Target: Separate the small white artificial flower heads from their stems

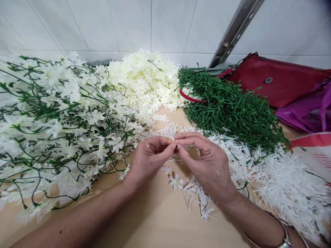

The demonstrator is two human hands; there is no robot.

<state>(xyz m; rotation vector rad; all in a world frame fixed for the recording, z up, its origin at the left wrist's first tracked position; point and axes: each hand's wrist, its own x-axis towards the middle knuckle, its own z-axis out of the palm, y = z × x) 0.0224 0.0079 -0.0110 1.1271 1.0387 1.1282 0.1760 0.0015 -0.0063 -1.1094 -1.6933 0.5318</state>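
Observation:
My left hand (148,158) and my right hand (210,163) meet over the middle of the table, thumbs and forefingers pinched together tip to tip. Whatever is between the fingertips is too small and covered to make out. Just below them lies a loose white artificial blossom (176,182), beside a few scattered white stamen pieces (198,193). A larger heap of white stamens (292,186) spreads to the right, partly behind my right hand. Left of my left hand is a big pile of white artificial flowers on green stems (95,117).
Loose cream-white blossoms (144,75) are heaped at the back centre. Green plastic stems (230,110) lie in a bundle at back right. Behind them are a red bag (279,79) and a purple plastic bag (307,106). A tiled wall (170,27) with a metal rail (235,32) closes off the back.

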